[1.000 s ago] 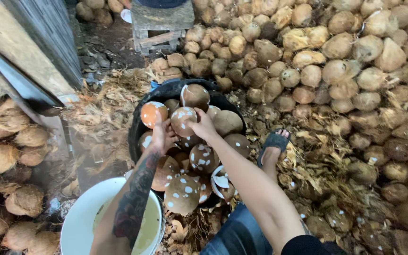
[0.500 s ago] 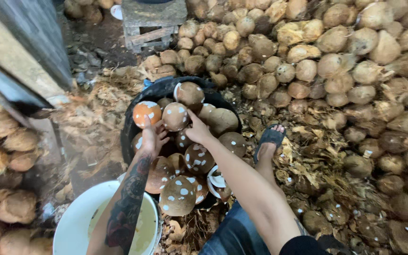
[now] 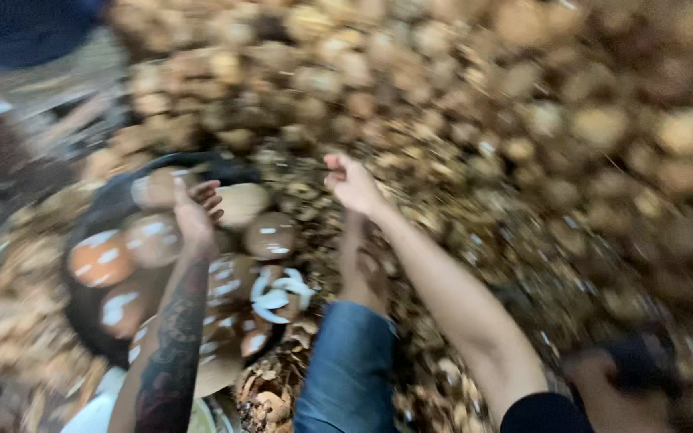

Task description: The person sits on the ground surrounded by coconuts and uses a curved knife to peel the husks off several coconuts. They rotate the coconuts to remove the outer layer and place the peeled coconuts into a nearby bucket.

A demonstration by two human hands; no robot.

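A jeans-clad knee filled the foreground as a person crouched over a dark tub of husked coconuts — shells scraped patchy brown and white, heaped where both arms could reach. The left hand hovered over the tub, fingers loosely curled and apart, holding nothing that showed. The right hand stretched past the rim toward the husk litter; whether its fingers pinched anything could not be told through the blur. Beyond, unhusked coconuts were piled in a bank — likely stock kept within reach.
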